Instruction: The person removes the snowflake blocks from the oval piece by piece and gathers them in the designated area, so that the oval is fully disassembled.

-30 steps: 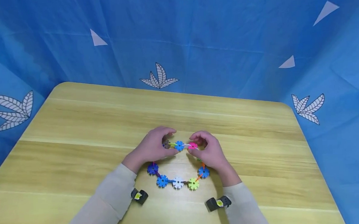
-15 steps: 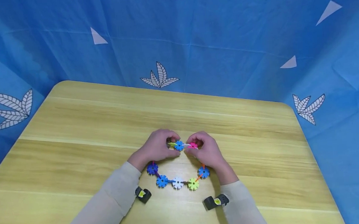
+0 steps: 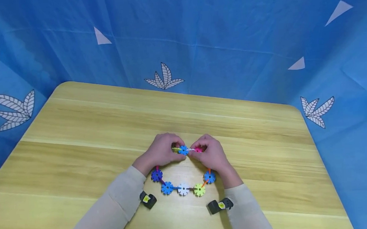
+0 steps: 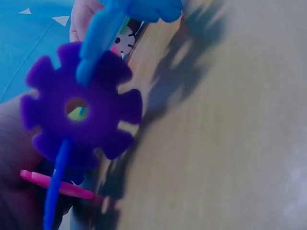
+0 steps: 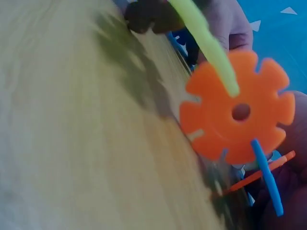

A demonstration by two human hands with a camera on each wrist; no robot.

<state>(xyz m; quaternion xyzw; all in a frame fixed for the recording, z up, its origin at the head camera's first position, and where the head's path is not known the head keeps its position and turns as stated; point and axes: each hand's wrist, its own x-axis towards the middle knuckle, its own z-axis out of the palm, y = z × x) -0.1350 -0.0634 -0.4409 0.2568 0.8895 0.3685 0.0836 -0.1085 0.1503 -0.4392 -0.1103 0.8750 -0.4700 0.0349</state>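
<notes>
Notched plastic snowflake discs, slotted together edge to edge, make a ring-shaped chain on the table. In the head view my left hand point(image 3: 164, 150) pinches the chain's far side at a blue disc point(image 3: 183, 150), beside a yellow-green one. Just right of it, my right hand point(image 3: 211, 154) pinches the chain by a white disc and a pink disc point(image 3: 199, 150). The near side shows a dark blue disc point(image 3: 157, 175), a white disc point(image 3: 183, 189) and a lime disc point(image 3: 199, 189). A purple disc point(image 4: 103, 115) fills the left wrist view; an orange disc point(image 5: 266, 100) fills the right. My palms hide the chain's sides.
A light wood table point(image 3: 93, 126) with rounded far corners carries the chain. Behind and beside it hangs a blue cloth point(image 3: 223, 39) with white leaf prints. Black wrist cameras sit on straps at the left cuff point(image 3: 148, 200) and the right cuff point(image 3: 220, 206).
My left hand has slid right along the chain to the blue disc, covering the brown disc. My right hand has shifted slightly left, so the fingertips of both hands are closer together.
</notes>
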